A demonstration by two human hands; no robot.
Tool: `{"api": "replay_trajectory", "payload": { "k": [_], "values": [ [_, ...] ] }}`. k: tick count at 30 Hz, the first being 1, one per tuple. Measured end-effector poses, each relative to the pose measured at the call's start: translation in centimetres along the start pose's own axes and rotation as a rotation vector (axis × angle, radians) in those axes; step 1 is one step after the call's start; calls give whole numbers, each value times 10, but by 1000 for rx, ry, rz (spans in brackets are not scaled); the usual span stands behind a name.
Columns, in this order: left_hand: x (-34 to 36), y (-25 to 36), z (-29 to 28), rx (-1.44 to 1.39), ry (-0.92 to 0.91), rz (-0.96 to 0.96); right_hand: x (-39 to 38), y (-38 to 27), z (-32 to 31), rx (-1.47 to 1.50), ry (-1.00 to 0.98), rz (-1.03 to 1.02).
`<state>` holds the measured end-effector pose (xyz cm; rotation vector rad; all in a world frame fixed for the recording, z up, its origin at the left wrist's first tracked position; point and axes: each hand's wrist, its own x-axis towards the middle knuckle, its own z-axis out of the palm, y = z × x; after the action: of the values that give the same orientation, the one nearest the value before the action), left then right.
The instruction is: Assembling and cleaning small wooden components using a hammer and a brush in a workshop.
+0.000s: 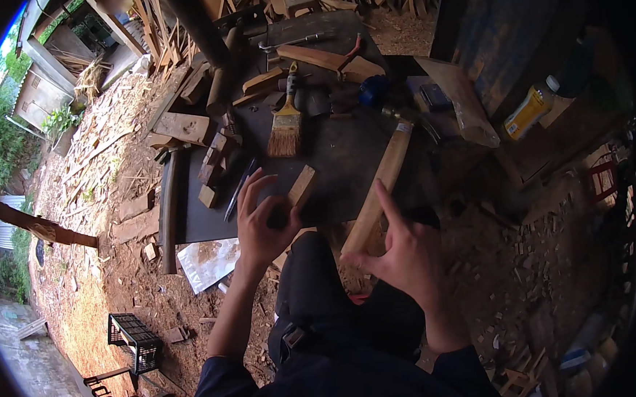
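Note:
My left hand (265, 227) is above the near edge of a dark tabletop (345, 168). Its thumb and index finger meet in a ring at the lower end of a small wood block (302, 187), while the other fingers are raised. Over a hammer's wooden handle (387, 164) is my right hand (407, 255), thumb and index finger spread apart. The thumb overlaps the handle's near end; whether it touches cannot be told. Farther back lie the metal hammer head (397, 112) and a wide paintbrush (285, 128), bristles toward me. A dark pen-like tool (240, 191) lies left of the block.
Wood offcuts (217, 155) line the table's left side. A blue round object (373, 89) and a curved wooden piece (331, 61) lie at the back. Right stands a yellow-labelled bottle (530, 111). Scraps cover the floor, with a black crate (135, 342) at lower left.

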<state>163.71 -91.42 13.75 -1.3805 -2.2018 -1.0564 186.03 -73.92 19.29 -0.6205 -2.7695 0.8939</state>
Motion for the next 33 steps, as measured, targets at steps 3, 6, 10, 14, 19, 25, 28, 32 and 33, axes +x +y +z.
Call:
{"api": "replay_trajectory", "payload": {
  "k": [3,6,10,14,19,25,28,32,33],
  "values": [
    [-3,0,5,-38,39,-6,-2,-5,22,-53,-60,-76],
    [-4,0,4,-46,87,-79,0,2,49,140,254,-252],
    [-4,-1,1,-43,64,-83,-20,11,61,641,276,-160],
    [-6,0,2,-40,79,-89,-47,10,39,1183,268,-74],
    [-5,-1,2,-53,94,-94,-62,14,-2,1150,265,-171],
    [-7,1,3,-62,98,-138,0,34,-49,949,267,-164],
    [-6,2,2,-77,148,-140,58,45,-71,1047,261,-126],
    [-7,1,2,-92,158,-133,143,47,-91,1185,139,-94],
    [-7,1,2,-77,120,-117,162,46,-89,1182,50,-114]
  ]
}}
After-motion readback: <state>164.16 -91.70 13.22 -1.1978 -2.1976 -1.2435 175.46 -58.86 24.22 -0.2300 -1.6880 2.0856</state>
